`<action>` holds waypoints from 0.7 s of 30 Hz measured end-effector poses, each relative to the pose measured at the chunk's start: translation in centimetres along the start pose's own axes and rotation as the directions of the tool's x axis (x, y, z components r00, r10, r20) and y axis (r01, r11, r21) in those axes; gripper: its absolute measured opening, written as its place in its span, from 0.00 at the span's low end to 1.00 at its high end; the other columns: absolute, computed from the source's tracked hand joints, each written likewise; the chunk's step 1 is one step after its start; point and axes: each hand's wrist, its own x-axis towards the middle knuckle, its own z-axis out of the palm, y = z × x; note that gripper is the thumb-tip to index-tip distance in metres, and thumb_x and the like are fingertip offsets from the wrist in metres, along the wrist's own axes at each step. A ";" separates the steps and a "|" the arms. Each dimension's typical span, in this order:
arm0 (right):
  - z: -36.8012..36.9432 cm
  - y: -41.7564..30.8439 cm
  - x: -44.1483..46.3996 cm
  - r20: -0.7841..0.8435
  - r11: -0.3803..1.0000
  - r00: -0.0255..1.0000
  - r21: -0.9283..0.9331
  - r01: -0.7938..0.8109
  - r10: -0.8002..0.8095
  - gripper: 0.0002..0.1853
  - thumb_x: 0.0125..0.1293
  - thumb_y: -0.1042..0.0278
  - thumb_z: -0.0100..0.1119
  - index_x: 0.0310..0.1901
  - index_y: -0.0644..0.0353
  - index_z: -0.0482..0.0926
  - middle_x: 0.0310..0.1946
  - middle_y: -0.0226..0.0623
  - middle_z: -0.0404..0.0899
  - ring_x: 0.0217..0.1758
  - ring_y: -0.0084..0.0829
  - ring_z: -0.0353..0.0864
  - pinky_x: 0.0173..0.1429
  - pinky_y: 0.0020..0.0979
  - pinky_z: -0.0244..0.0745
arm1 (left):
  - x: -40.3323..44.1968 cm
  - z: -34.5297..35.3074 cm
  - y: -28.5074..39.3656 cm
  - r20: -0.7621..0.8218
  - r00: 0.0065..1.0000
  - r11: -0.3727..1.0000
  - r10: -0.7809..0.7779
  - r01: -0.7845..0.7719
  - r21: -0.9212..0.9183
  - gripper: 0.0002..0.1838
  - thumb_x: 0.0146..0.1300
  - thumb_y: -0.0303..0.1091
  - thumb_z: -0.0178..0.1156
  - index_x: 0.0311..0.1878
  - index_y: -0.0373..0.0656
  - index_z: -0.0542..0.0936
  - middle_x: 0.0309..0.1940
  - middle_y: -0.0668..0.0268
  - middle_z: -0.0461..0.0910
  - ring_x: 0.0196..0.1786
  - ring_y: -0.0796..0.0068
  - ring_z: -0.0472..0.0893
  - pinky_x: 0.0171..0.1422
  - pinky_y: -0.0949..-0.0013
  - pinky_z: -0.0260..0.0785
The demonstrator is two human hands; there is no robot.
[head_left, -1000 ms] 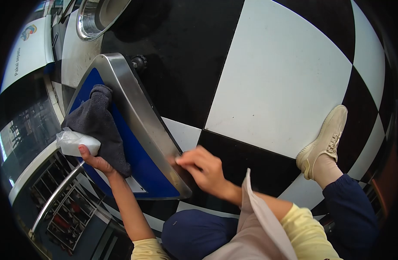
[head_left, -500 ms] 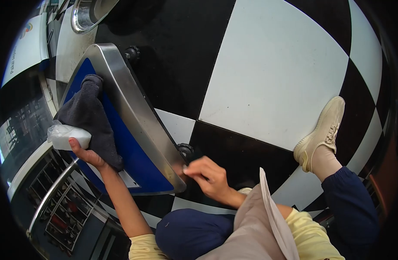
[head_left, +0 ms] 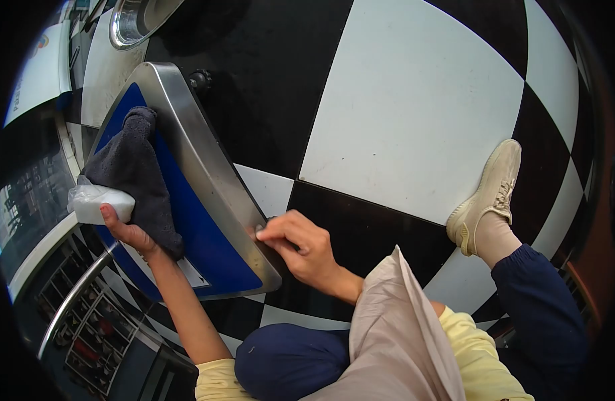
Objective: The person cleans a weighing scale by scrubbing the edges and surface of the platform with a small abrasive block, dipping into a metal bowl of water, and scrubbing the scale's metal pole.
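Observation:
My left hand is closed on a white block, partly wrapped in clear plastic, with the thumb against its near side. Beside it a dark grey cloth is draped over the blue panel of a tilted, steel-framed piece of equipment. My right hand has its fingers pinched together at the brushed steel rim, near the lower corner. A tiny pale bit shows at those fingertips, too small to name.
Black knob-like feet stick out from the frame's side. A curved metal tube runs at lower left, near a dark rack. A round metal vessel stands at the top left. Black and white floor tiles surround my shoe.
My right hand has moved up along the steel rim, away from its lower corner. My left hand keeps its hold on the white block. The whole view has shifted slightly.

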 end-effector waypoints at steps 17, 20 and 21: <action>-0.6 0.7 -5.1 -0.040 0.977 0.977 0.044 -0.207 0.209 0.08 0.56 0.86 0.62 0.37 0.65 0.84 0.34 0.39 0.81 0.38 0.30 0.82 0.42 0.26 0.77 | -0.7 1.0 0.7 0.016 0.998 0.993 -0.066 0.067 -0.099 0.43 0.59 0.59 0.60 0.65 0.31 0.63 0.54 0.55 0.71 0.59 0.62 0.74 0.67 0.64 0.67; -0.2 1.0 -3.3 -0.066 0.960 0.963 0.116 -0.253 0.262 0.06 0.59 0.84 0.61 0.37 0.65 0.84 0.34 0.38 0.81 0.38 0.30 0.81 0.42 0.26 0.76 | 0.1 0.0 -0.1 0.021 0.999 0.994 -0.039 0.041 -0.105 0.43 0.59 0.60 0.60 0.64 0.32 0.64 0.53 0.55 0.72 0.59 0.62 0.74 0.67 0.65 0.66; 0.0 0.7 -3.4 -0.083 0.960 0.960 0.113 -0.258 0.268 0.06 0.59 0.84 0.62 0.37 0.65 0.84 0.34 0.38 0.81 0.38 0.30 0.81 0.42 0.26 0.76 | 0.3 -0.1 -0.3 0.028 0.999 0.996 -0.015 0.018 -0.090 0.43 0.58 0.60 0.60 0.64 0.32 0.64 0.53 0.55 0.72 0.59 0.62 0.74 0.67 0.65 0.66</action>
